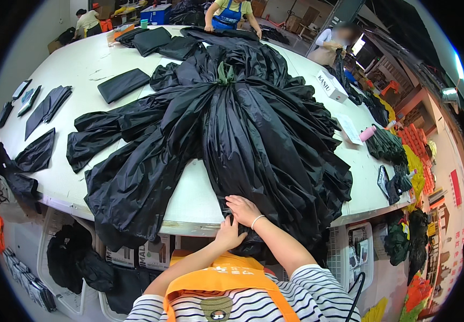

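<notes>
The person stood at the near edge of the white desk (pixel 81 64), in a striped top and orange apron (pixel 226 279). A large bundle of black fabric (pixel 253 129) fanned out across the desk from a green tie (pixel 224 74) at its far end; its near ends hung over the desk edge just in front of the person. The left hand (pixel 230 234) was at the desk edge, fingers closed in a narrow grip on a fold of the fabric. The right hand (pixel 243 209), a white band at its wrist, lay just beyond and touching the left, fingers curled down onto the same fold; whether its grip pinched the cloth could not be told.

Folded black pieces (pixel 123 84) lay apart on the left part of the desk, and a small white box (pixel 332 86) and a pink roll (pixel 368 132) on the right. A co-worker in a blue apron (pixel 227 16) leaned on the far edge. Bins (pixel 76 263) of black pieces stood under the desk.
</notes>
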`<state>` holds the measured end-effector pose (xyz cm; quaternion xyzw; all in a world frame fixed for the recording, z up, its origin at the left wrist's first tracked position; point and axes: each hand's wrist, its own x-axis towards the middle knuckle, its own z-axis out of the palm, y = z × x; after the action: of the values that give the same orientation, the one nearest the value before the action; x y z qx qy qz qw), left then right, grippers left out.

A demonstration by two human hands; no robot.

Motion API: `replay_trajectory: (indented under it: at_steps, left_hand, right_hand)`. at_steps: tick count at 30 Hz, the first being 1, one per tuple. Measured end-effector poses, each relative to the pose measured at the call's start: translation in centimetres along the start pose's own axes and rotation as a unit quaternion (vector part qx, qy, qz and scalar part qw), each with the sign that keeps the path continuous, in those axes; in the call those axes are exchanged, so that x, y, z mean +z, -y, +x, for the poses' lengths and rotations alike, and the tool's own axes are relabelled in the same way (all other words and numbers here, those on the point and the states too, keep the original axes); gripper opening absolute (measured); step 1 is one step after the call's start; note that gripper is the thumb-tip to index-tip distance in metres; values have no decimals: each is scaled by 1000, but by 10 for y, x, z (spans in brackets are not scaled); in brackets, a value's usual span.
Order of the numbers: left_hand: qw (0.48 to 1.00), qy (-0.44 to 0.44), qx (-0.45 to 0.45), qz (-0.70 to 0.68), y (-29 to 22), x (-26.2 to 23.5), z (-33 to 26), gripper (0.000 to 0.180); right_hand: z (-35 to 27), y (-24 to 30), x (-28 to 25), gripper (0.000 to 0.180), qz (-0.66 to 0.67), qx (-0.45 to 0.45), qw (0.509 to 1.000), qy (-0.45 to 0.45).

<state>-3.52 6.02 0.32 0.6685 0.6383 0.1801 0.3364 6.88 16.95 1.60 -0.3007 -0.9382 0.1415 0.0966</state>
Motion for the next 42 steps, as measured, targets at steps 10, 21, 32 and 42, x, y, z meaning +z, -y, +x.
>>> replay_trajectory:
  at_steps: [10,21,32,42]
  left_hand:
    - [968,209,134,-29,18,-11,31,99]
    - [955,157,209,-141,-43,29,104,87]
    - [967,131,175,-130,-25,-1,79,66]
    - [965,-102,-123,210,129,-132,-136,104]
  right_hand:
    - [-14,-1,-15,32,16,21,1000,-10]
    - [-34,-73,-44,18,234,92,966,-66]
    - [-37,-90,-41,12,218,117,968,-45]
    - [-53,-60,3,30,-77,2,995,-69]
